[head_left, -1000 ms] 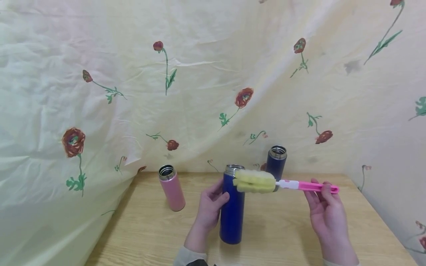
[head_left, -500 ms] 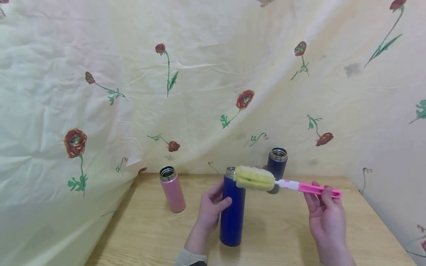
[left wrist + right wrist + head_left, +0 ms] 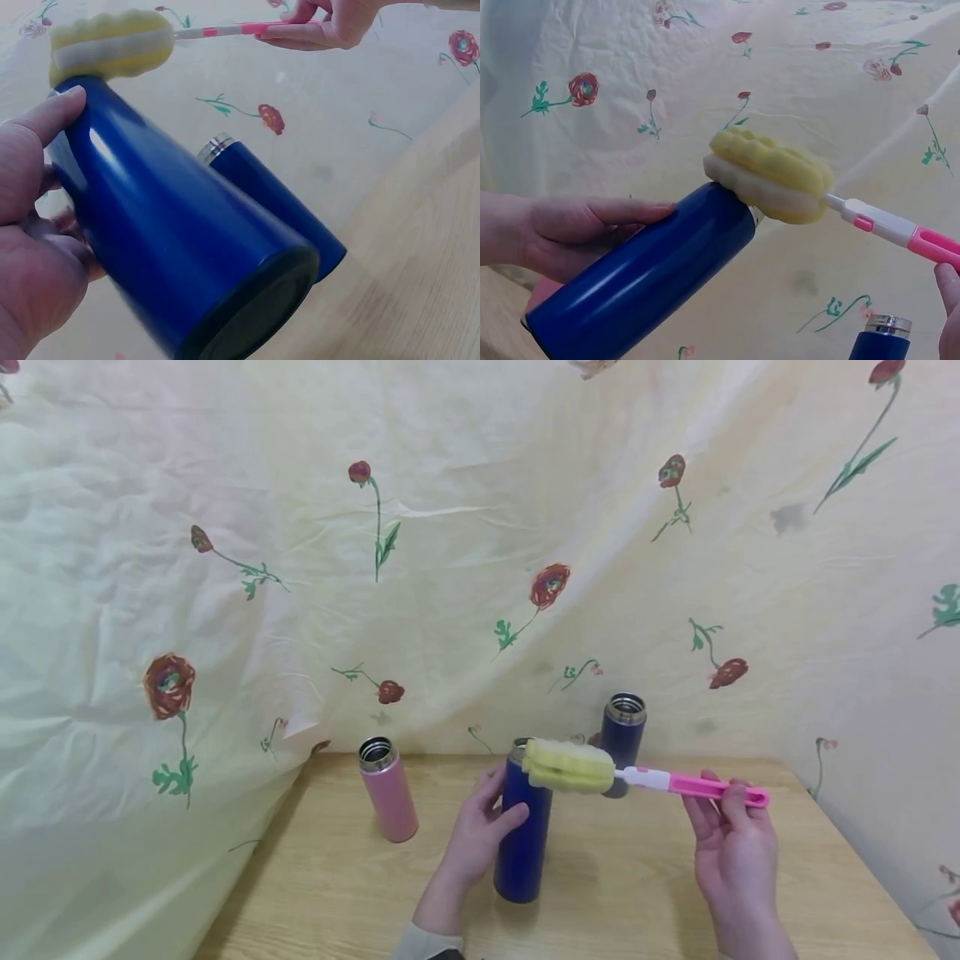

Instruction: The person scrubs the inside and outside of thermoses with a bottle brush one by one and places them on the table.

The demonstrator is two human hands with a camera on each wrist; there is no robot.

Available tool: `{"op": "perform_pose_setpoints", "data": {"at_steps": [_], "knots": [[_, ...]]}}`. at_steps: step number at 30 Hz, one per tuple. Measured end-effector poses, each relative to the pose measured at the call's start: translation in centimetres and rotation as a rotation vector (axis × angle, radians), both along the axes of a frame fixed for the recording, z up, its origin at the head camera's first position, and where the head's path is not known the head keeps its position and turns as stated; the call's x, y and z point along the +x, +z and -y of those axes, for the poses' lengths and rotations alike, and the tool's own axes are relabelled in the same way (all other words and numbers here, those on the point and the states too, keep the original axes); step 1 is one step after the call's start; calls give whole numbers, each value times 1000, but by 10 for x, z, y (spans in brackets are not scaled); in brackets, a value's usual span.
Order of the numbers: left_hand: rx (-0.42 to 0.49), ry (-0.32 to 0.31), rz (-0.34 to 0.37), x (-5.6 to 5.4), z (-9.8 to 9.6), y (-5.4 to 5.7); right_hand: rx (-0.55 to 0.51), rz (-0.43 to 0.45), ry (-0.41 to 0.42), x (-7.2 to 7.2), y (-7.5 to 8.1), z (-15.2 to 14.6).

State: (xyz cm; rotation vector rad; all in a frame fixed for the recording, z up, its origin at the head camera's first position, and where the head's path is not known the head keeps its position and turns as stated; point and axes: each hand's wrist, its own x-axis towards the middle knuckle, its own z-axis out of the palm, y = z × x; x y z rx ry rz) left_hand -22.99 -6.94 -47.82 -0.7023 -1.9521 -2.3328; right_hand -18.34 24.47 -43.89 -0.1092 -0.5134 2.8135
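Observation:
My left hand [image 3: 474, 828] grips a tall blue thermos bottle [image 3: 520, 852] by its upper part, thumb across the front. The bottle has no lid, and its underside [image 3: 262, 315] shows in the left wrist view, lifted off the table. My right hand [image 3: 738, 852] pinches the pink handle [image 3: 701, 787] of a bottle brush, held nearly level. The brush's yellow and white sponge head [image 3: 570, 767] lies against the bottle's upper side, just by the metal neck [image 3: 756, 216]. In the head view the sponge hides part of that neck.
A pink open thermos [image 3: 390, 793] stands on the wooden table [image 3: 322, 893] at the left. Behind the brush stands a shorter dark blue thermos [image 3: 622, 731], also open. A flowered cloth [image 3: 450, 568] hangs behind the table and along both sides.
The blue bottle has risen slightly and its base has swung a little nearer the back. The left thumb sits a bit farther across it; the sponge has shifted slightly left.

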Motion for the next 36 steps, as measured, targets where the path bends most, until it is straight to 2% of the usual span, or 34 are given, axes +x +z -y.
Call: {"op": "perform_pose_setpoints", "data": {"at_steps": [3,12,18,28,36], "knots": [[-14,23,-21,-1,-1,0,1,3,-11,-1,0,1],[10,52,4,1,-1,-1,-8,38,-40,-3,0,2],[29,57,-25,1,-4,-1,-24,5,-38,-3,0,5],[61,65,-4,1,-2,1,26,7,-14,-7,-4,6],[84,74,11,-1,0,0,25,-37,6,-9,-8,8]]}}
